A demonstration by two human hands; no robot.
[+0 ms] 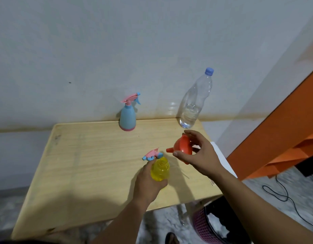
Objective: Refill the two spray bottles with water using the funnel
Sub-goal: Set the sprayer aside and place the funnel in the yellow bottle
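The spray bottle (127, 117) at twelve o'clock is pale blue with a pink base and a pink-and-blue trigger head. The open bottle (160, 170) is translucent yellow, its loose trigger head (151, 154) pink and blue. The funnel (183, 147) is orange-red. The water bottle (194, 101) at one o'clock is clear with a blue cap. The bench (92, 155) is pale wood grain.

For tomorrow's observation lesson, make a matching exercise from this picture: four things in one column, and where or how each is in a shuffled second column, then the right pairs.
Things
1. yellow spray bottle
2. blue spray bottle
3. orange funnel
4. clear water bottle

States
A. capped, at the table's far right corner
B. held in the right hand, spout pointing left
C. neck open, gripped by the left hand
D. sprayer head on, standing by the wall

Pairs: 1-C, 2-D, 3-B, 4-A
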